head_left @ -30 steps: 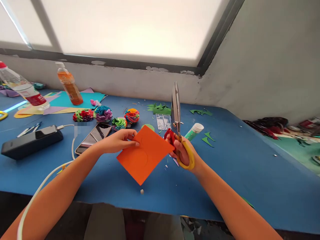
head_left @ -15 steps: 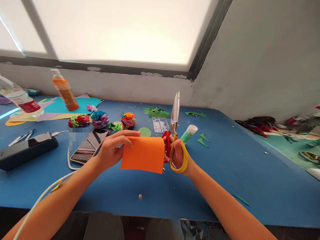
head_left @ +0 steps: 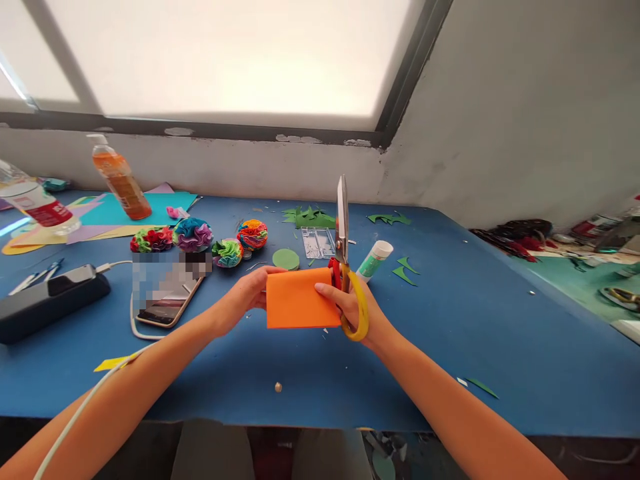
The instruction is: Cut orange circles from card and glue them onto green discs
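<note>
A flat, folded-looking piece of orange paper is held up over the table between both hands. My left hand is closed on its left edge, with the fingers mostly hidden behind it. My right hand presses its thumb on the front of the paper near the right edge. Hooked in that same hand is a pair of scissors with yellow and red handles, blades together and pointing up. Just behind the paper lies a green paper circle. A glue stick stands tilted beyond my right hand.
Several ruffled paper flowers, a phone and a dark device with a white cable lie left. Farther back are an orange drink bottle, a clear bottle, green scraps and a clear plastic piece.
The orange paper was curled over and is now flatter and smaller in view. My left hand shifted from its top to its left edge. My right thumb moved onto its front.
</note>
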A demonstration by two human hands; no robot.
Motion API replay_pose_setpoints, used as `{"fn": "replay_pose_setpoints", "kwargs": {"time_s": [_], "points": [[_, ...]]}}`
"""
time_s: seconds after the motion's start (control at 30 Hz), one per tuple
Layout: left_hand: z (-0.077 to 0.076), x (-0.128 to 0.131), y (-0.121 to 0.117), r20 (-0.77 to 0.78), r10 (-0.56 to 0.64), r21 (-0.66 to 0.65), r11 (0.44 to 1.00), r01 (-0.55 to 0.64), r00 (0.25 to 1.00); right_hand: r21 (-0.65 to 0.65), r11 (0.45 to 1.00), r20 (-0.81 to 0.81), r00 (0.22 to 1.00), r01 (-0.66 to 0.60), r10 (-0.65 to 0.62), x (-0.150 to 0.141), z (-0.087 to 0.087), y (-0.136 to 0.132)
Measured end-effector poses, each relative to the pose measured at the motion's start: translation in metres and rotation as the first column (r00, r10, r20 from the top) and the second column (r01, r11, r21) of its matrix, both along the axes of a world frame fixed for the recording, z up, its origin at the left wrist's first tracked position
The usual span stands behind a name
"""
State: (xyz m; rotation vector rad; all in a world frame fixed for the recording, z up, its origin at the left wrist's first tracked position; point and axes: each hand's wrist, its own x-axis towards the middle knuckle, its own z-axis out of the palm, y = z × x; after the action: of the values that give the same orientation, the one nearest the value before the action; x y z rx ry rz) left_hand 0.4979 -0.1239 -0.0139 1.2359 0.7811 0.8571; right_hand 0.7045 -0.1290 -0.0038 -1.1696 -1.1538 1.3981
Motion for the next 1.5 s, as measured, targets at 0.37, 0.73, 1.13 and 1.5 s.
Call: {"fn": "replay_pose_setpoints", "kwargs": {"time_s": [0.37, 0.73, 1.13, 1.5], "points": [[-0.002, 0.004, 0.003, -0.161, 0.171, -0.007, 0.985, -0.175, 0.972, 0.106, 0.989, 0.102, 0.988, 0.105, -0.116, 0.001, 0.001, 0.003], [-0.001, 0.004, 0.004, -0.143, 0.194, 0.066, 0.980, -0.186, 0.970, 0.139, 0.988, 0.220, 0.971, 0.066, -0.096, 0.001, -0.009, 0.004], [-0.002, 0.005, -0.003, -0.074, 0.227, 0.233, 0.951, -0.205, 0.971, 0.248, 0.958, 0.050, 0.985, 0.146, -0.163, -0.001, -0.007, 0.003], [-0.001, 0.001, 0.004, 0.140, 0.000, -0.132, 0.991, 0.019, 0.990, -0.048, 0.991, -0.230, 0.964, 0.125, -0.133, -0.002, -0.008, 0.005]]}}
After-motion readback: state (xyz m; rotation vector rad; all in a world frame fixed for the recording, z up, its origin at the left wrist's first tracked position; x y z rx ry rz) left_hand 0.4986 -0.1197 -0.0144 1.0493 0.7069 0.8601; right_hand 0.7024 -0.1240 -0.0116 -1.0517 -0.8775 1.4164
